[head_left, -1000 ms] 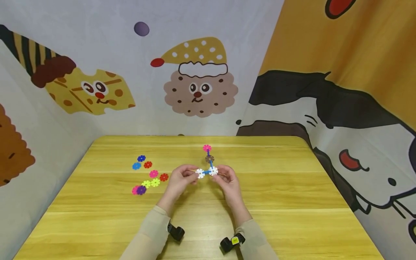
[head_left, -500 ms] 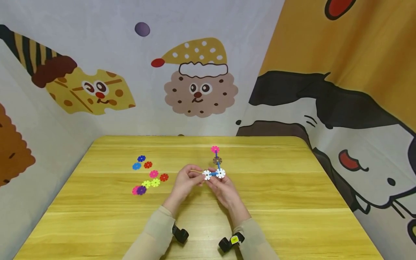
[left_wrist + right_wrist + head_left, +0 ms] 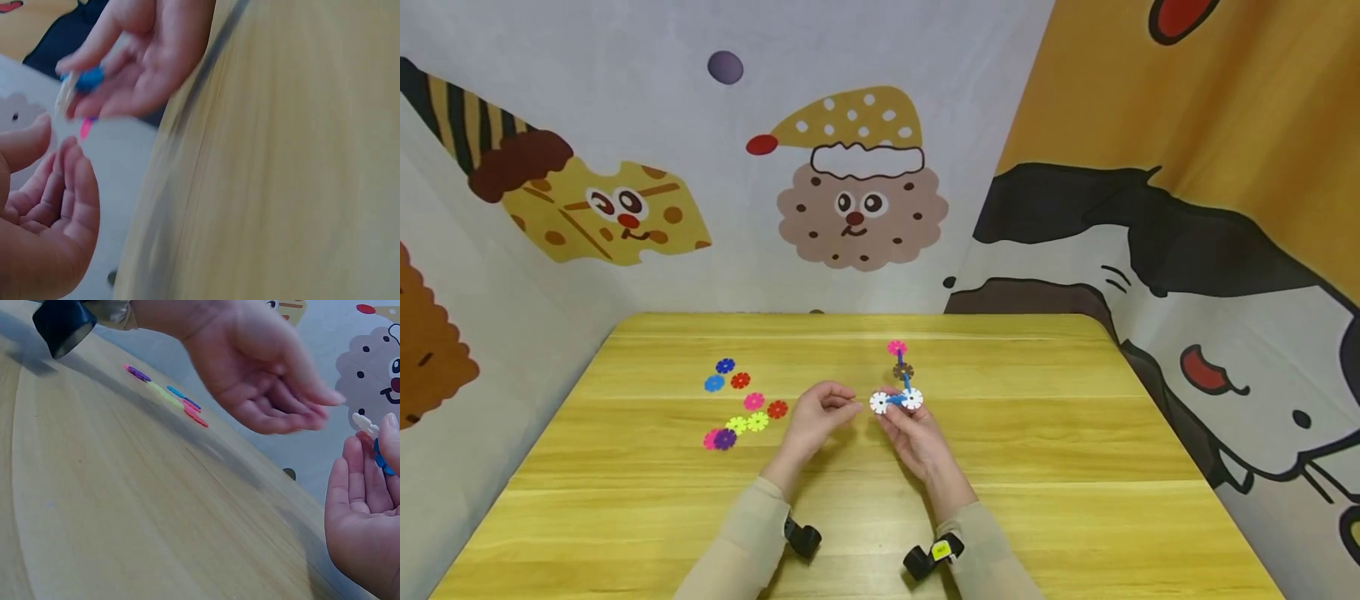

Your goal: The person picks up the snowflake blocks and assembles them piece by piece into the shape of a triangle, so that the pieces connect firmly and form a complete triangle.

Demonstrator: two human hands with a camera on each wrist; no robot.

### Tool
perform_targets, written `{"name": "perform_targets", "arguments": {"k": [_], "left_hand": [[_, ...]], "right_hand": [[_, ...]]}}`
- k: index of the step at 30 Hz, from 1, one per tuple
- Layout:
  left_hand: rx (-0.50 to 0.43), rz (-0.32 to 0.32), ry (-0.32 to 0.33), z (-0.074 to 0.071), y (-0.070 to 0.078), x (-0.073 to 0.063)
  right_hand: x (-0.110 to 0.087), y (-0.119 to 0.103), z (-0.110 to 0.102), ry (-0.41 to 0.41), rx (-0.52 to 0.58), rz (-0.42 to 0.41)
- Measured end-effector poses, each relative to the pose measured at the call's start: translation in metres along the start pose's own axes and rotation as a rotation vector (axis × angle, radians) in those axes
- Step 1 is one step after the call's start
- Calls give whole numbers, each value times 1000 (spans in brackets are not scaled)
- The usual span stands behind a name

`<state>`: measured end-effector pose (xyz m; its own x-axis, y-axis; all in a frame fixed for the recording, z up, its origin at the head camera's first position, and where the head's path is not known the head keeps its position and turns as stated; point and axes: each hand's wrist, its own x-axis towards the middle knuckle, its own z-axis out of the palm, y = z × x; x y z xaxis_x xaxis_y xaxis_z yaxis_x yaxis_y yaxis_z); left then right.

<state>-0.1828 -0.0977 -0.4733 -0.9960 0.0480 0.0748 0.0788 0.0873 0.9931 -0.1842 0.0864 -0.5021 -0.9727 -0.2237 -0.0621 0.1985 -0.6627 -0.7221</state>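
My right hand [image 3: 921, 442] pinches a chain of joined plastic snowflake discs between thumb and fingers. One white disc [image 3: 879, 403] forms its left end, linked by a blue disc [image 3: 896, 401] seen edge-on to a second white disc [image 3: 913, 399]. From there the chain runs away from me through a brown disc [image 3: 903, 371] to a pink disc [image 3: 897, 348]. My left hand [image 3: 820, 417] hovers just left of the end white disc, apart from it, fingers loosely bent and holding nothing. In the right wrist view the chain's white disc [image 3: 365, 424] stands above the right fingers.
Loose snowflake discs lie on the wooden table [image 3: 1045, 442] to the left: red [image 3: 777, 409], pink [image 3: 753, 402], yellow [image 3: 757, 422], purple [image 3: 725, 439], dark blue [image 3: 725, 366] and light blue [image 3: 714, 383] among them. A cartoon-printed cloth [image 3: 700, 287] hangs behind the table.
Both hands first held the chain by its white discs. The right hand shifted its grip toward the middle and the chain moved right; the left hand then let go and drew back left.
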Motion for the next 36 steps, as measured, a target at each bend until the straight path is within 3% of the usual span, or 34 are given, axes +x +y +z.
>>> {"name": "perform_targets", "arguments": {"k": [5, 8, 11, 17, 24, 36], "left_hand": [[285, 23, 35, -37, -1, 3], [394, 18, 32, -62, -3, 5], [447, 11, 39, -87, -6, 6], [465, -27, 56, -127, -14, 5], [505, -96, 37, -142, -21, 4], [566, -60, 27, -148, -31, 9]], "right_hand": [[0, -1, 0, 0, 3, 10], [0, -2, 0, 0, 8, 18], [0, -1, 0, 5, 11, 23], [0, -1, -1, 18, -3, 26], [0, 1, -2, -1, 6, 22], [1, 1, -2, 4, 6, 25]]}}
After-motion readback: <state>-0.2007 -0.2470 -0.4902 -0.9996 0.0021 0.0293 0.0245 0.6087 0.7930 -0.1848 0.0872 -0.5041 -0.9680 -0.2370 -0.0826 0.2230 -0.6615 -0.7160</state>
